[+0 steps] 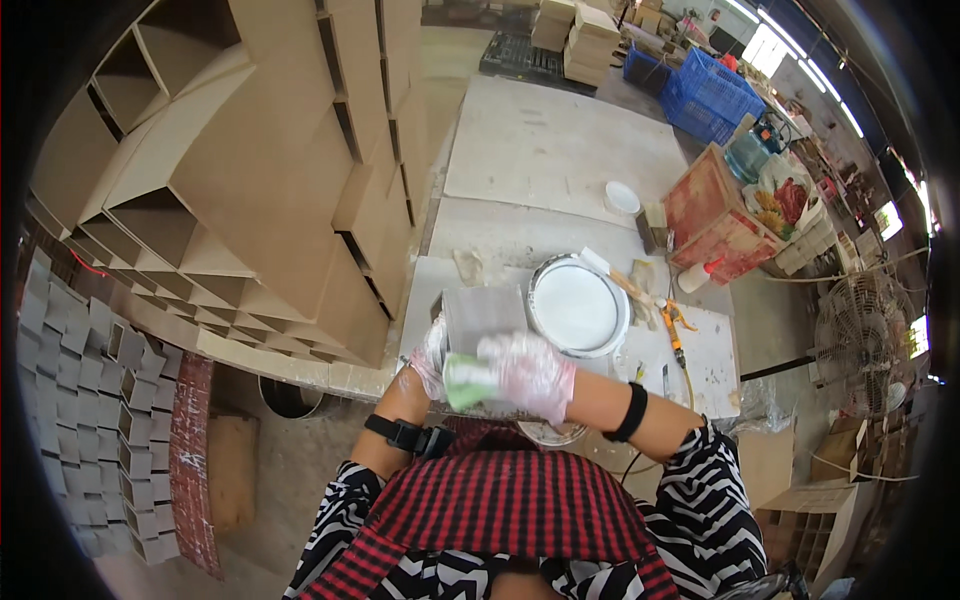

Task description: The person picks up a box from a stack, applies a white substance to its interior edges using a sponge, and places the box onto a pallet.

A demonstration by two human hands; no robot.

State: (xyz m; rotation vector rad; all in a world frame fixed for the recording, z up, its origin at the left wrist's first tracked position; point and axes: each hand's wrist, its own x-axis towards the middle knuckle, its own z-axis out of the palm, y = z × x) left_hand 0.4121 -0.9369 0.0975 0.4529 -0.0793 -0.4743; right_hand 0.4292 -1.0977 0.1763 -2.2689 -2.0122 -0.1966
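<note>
My left hand (430, 358), in a white-smeared glove, grips the left side of a grey box-like piece (485, 312) at the table's near edge. In my right hand (530, 374), gloved and coated with white, is a green pad, perhaps a sponge (466, 384), held against the near part of that piece. The fingers of both hands are partly hidden or blurred. Just right of the piece stands a round tub of white paint (576, 306). A wooden-handled brush (622, 282) with a white head lies by the tub's far right rim.
Stacked brown box frames (270, 190) tower along the left. An orange air gun (678, 325) with a hose, a white bottle (694, 277) and a white lid (622, 197) lie on the white-stained table (560, 140). Further right are a red crate (715, 215) and a fan (868, 340).
</note>
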